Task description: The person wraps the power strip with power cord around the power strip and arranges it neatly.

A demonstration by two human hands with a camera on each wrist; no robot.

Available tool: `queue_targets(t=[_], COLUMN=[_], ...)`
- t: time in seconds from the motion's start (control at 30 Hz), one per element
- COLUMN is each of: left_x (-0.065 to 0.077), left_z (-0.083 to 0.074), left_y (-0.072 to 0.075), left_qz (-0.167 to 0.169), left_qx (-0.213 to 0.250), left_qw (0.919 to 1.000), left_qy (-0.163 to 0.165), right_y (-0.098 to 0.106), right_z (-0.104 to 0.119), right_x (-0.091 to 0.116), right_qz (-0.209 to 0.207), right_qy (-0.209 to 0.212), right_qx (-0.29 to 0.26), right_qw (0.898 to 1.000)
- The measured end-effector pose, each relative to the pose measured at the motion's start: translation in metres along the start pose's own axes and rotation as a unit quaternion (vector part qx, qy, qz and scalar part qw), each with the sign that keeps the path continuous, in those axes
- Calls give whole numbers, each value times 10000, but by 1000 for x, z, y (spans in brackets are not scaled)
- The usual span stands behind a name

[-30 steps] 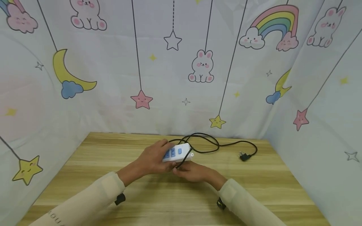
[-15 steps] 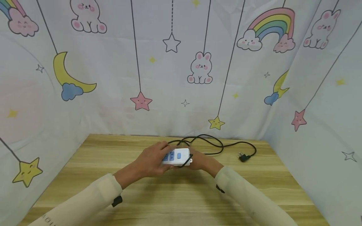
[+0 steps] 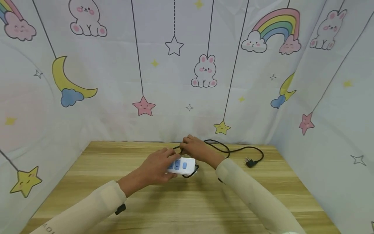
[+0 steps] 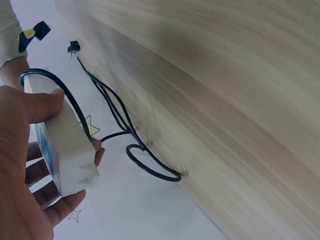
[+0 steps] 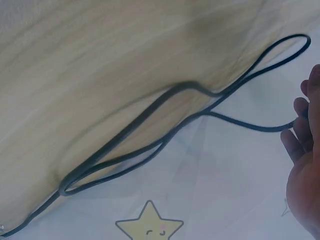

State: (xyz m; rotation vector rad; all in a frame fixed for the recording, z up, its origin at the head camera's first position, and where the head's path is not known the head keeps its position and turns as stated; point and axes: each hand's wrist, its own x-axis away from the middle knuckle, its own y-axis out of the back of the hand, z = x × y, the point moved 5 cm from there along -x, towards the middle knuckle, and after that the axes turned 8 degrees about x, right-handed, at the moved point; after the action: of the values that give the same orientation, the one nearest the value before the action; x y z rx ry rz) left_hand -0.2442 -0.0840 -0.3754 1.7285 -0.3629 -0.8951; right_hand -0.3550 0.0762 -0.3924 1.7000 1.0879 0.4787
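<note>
My left hand (image 3: 155, 167) grips a white power strip (image 3: 190, 163) with blue sockets and a blue switch. In the left wrist view the thumb lies along one side of the strip (image 4: 72, 150) and the fingers curl round the other. A black cord (image 3: 248, 147) leaves the strip's right end, bends under it and passes behind. My right hand (image 3: 201, 151) is just beyond the strip, its fingers curled round the cord. The right wrist view shows the cord (image 5: 277, 130) running in between those fingers (image 5: 301, 127).
Loose loops of the cord lie on the wooden table (image 3: 187, 208) near its back edge. The black plug (image 3: 250, 162) rests at the right, prongs showing. A white curtain (image 3: 117, 81) printed with stars and rabbits hangs behind and along both sides.
My right hand has moved from under the strip's right end to behind it, carrying the cord round. The strip has tipped and dropped slightly, still in my left hand.
</note>
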Motion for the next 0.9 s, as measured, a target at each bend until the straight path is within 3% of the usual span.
queue_targets(t=[0.13, 0.4, 0.63, 0.9], left_x=[-4, -18, -23, -31], left_z=[3, 16, 22, 29], left_y=[-7, -17, -24, -29], left_qz=[7, 74, 75, -157], left_qx=[-128, -242, -90, -291], left_qw=[9999, 9992, 9986, 9984], left_qy=[-63, 314, 511, 465], right_y=[1, 15, 26, 40], right_z=[-13, -23, -21, -15], right_x=[-2, -2, 3, 14], right_qz=[85, 317, 633, 580], right_qy=[-415, -904, -1069, -1186], right_qx=[-27, -895, -1536, -2112], right_qw=[9991, 9914, 9803, 9685])
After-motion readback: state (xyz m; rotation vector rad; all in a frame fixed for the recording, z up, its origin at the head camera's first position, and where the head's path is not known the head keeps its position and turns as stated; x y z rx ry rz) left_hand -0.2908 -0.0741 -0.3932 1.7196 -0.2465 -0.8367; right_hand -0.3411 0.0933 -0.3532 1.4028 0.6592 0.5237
